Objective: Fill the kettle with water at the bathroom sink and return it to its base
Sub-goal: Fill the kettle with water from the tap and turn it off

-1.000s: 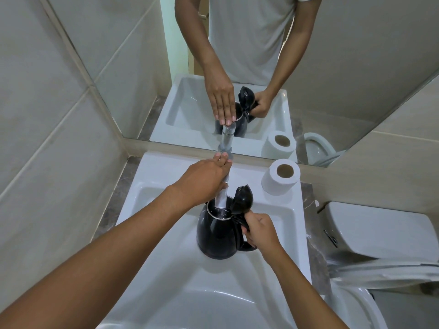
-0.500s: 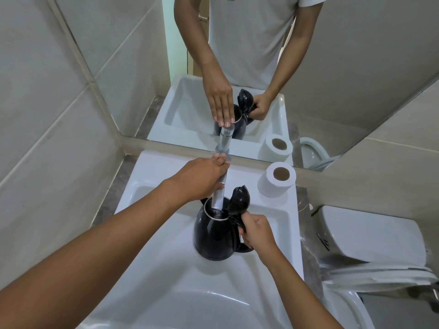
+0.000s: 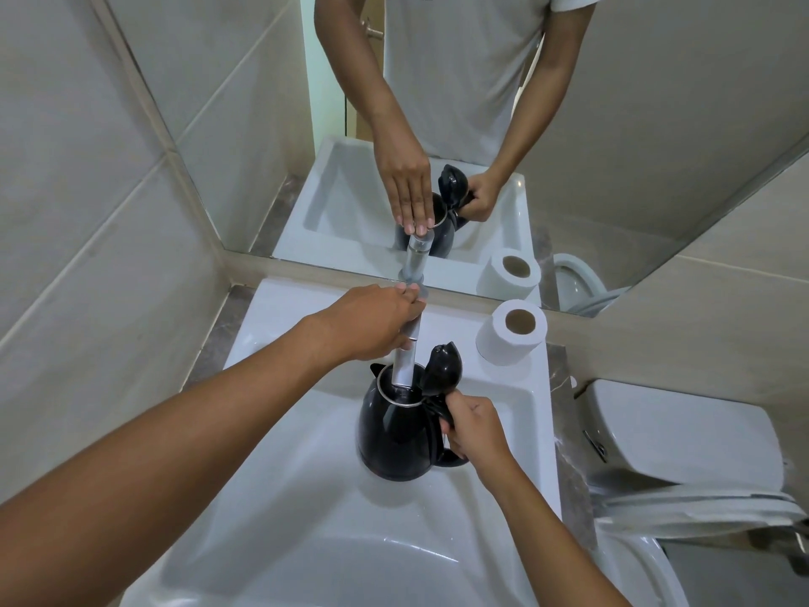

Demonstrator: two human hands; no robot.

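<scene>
Below the fingers (image 3: 405, 295) of the left hand (image 3: 372, 319), we find the metal tap (image 3: 405, 359) running down into the open mouth of the black kettle (image 3: 400, 431). Those fingers lie together, curled over the top of the tap. We cannot tell whether water is flowing.

At the kettle's handle, the right hand (image 3: 475, 427) is clamped, fingers wrapped tight round the grip. The kettle hangs inside the white sink (image 3: 271, 497), its lid (image 3: 442, 370) tipped upright just above the right-hand fingers.

Against the frame of half a second ago, we note little change: both hands keep their holds, the kettle stays under the tap, and the view has shifted only slightly.

Beyond the right-hand fingers, a toilet roll (image 3: 512, 332) stands on the sink's back ledge, well apart from the kettle. Further right sits the toilet cistern (image 3: 683, 431). The mirror (image 3: 437, 102) behind the tap repeats both hands.
</scene>
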